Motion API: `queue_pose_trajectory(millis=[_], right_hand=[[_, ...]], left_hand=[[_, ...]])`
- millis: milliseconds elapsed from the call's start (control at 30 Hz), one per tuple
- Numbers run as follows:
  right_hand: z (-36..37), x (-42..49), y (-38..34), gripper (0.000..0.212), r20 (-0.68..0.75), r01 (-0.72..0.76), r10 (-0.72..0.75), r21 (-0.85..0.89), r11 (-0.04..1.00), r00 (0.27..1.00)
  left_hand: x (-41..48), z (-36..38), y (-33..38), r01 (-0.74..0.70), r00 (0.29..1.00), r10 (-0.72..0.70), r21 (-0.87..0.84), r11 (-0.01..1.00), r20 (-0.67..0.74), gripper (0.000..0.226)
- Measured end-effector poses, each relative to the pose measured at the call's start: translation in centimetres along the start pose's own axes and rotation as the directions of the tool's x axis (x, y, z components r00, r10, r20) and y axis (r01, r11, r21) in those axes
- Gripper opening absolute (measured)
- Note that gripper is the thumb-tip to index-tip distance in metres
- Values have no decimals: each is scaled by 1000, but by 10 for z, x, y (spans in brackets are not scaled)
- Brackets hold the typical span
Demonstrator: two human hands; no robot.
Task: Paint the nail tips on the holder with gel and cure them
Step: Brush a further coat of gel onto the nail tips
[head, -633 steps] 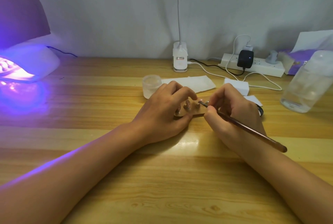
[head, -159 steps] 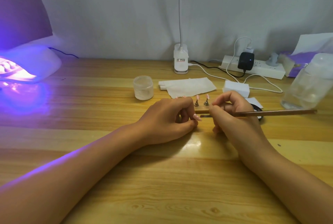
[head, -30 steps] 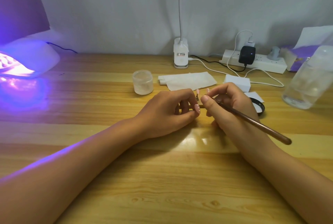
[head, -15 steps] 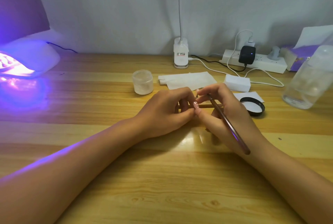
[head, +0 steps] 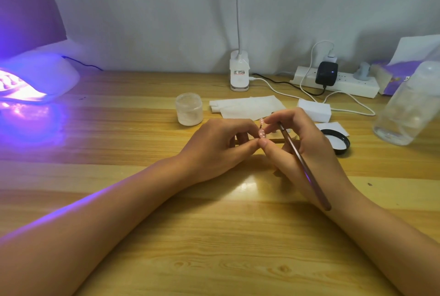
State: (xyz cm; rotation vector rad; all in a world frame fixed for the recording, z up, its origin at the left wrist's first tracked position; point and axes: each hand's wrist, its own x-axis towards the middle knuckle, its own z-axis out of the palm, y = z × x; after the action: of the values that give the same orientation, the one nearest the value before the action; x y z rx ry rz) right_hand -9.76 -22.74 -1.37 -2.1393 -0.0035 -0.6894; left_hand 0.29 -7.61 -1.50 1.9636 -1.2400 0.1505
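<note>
My left hand (head: 221, 148) rests on the wooden table (head: 119, 176) and pinches a small stand with a pink nail tip (head: 262, 133) on top. A second pink nail tip (head: 261, 121) stands just behind it. Both hands mostly hide the wooden holder (head: 277, 140). My right hand (head: 302, 150) grips a thin brown brush (head: 304, 167), its handle slanting back over my wrist. The brush's tip sits beside my index finger, close to the nail tips. An open gel jar (head: 189, 109) stands to the left behind my hands, and its black lid (head: 337, 144) lies to the right.
A lit UV curing lamp (head: 35, 79) glows purple at the far left. White paper wipes (head: 250, 107), a small white block (head: 314, 111), a desk lamp base (head: 239, 74), a power strip (head: 338, 83) with cables, a clear plastic bottle (head: 409, 110) and a tissue pack (head: 400, 74) stand behind.
My right hand swung the brush from lying sideways to slanting steeply back over my wrist. The fingers have closed in on the nail tip that my left hand holds.
</note>
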Motion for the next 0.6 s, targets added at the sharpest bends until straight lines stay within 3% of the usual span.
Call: queue_pose_trajectory(millis=[167, 333, 467, 600], right_hand=[[-1, 1, -1, 31, -68, -17, 21, 51, 999, 997], [-3, 2, 2, 31, -137, -17, 21, 28, 999, 990], [-6, 3, 3, 32, -207, 2, -9, -33, 999, 978], [-15, 6, 6, 33, -275, 23, -51, -102, 995, 960]], left_hand=[[0, -1, 4, 3, 993, 4, 58, 998, -122, 22], [2, -2, 0, 124, 945, -48, 220, 968, -324, 35], [4, -2, -8, 275, 951, -225, 245, 930, -213, 49], [5, -3, -11, 350, 936, -346, 59, 935, -66, 40]])
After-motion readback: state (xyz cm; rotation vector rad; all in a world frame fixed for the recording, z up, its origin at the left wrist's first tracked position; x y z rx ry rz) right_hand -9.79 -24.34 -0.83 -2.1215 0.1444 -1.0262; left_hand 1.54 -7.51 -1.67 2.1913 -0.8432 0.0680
